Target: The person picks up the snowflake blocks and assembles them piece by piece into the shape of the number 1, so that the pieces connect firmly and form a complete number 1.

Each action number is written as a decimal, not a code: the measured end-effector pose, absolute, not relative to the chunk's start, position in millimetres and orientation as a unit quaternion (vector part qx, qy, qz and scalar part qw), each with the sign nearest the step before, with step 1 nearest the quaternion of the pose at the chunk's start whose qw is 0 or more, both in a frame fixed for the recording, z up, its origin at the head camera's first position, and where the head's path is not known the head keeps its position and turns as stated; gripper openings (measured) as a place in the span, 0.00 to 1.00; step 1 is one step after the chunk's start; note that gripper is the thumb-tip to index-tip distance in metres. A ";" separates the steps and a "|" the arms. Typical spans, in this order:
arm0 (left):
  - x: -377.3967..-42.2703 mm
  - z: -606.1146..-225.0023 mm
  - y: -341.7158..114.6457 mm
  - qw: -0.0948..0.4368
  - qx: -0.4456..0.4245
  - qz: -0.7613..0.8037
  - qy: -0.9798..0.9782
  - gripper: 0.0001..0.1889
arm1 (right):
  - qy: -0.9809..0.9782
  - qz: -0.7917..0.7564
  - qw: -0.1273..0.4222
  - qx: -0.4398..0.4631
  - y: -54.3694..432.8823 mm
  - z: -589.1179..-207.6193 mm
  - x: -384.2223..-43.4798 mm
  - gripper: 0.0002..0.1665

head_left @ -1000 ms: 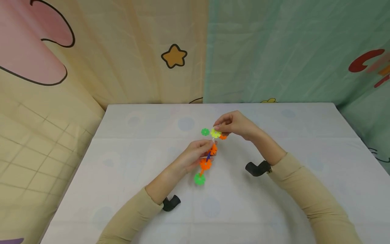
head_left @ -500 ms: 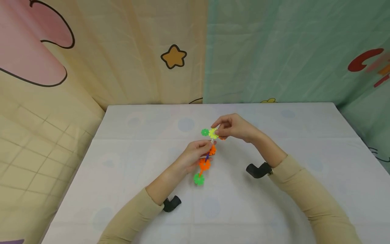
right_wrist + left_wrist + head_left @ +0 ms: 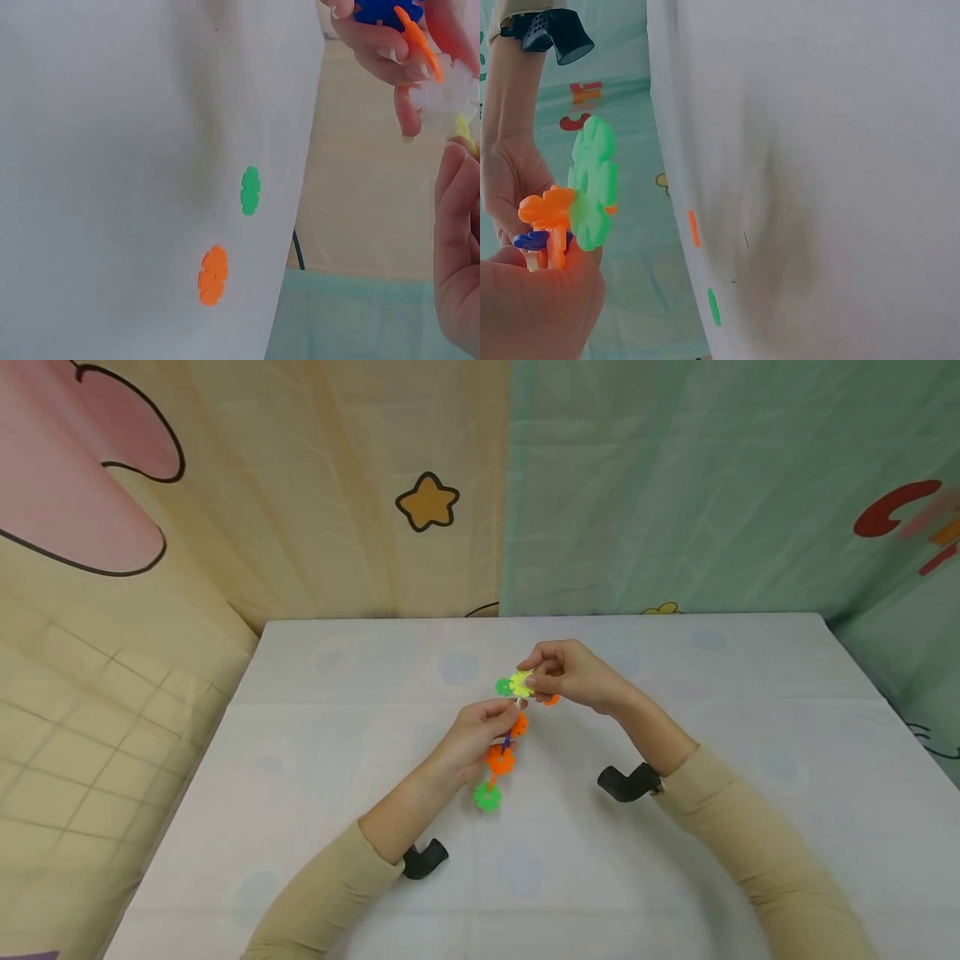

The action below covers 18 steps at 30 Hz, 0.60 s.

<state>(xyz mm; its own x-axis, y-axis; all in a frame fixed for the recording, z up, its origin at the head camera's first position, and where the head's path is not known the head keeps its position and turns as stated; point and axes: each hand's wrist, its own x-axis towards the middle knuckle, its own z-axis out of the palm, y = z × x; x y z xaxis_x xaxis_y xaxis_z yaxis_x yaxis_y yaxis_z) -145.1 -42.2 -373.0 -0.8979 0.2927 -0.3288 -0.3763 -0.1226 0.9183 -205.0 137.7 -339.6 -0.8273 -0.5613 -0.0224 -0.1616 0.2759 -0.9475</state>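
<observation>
My left hand (image 3: 474, 737) holds a chain of flower-shaped interlocking discs over the table. A green disc (image 3: 487, 797) hangs at its near end, beside an orange disc (image 3: 501, 760). Further along sit a blue disc (image 3: 381, 12), another orange disc (image 3: 521, 724) and a translucent white disc (image 3: 444, 91). Between thumb and fingers my right hand (image 3: 576, 677) pinches a yellow disc (image 3: 520, 683), its edge right at the white disc. In the right wrist view only a sliver of the yellow disc shows beside the thumb.
On the white-covered table (image 3: 315, 760) lie a loose green disc (image 3: 250, 191) and a loose orange disc (image 3: 213, 276), just behind the hands. Black curved camera mounts (image 3: 628, 782) stick out from both wrists. Printed curtains (image 3: 360, 543) stand along the table's back.
The right hand and its yellow disc have shifted slightly left, so the yellow disc overlaps the loose green one in the head view. The left hand and chain have drifted a little left.
</observation>
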 end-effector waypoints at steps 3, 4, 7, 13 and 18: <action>-144.7 -371.3 -42.8 0.222 -0.042 0.747 0.626 0.19 | 0.782 -0.559 0.162 -0.224 135.7 -342.1 -202.1 0.09; -144.7 -370.9 -43.1 0.222 -0.045 0.747 0.625 0.19 | 0.782 -0.560 0.158 -0.221 134.8 -343.1 -201.3 0.09; -145.0 -370.7 -44.8 0.220 -0.058 0.752 0.619 0.18 | 0.780 -0.565 0.152 -0.222 131.2 -345.8 -199.5 0.09; -146.3 -373.9 -48.8 0.220 -0.069 0.751 0.619 0.17 | 0.779 -0.562 0.156 -0.228 127.0 -348.8 -198.8 0.09; -148.7 -372.0 -46.9 0.236 -0.063 0.749 0.616 0.19 | 0.782 -0.562 0.154 -0.220 130.9 -348.5 -198.1 0.12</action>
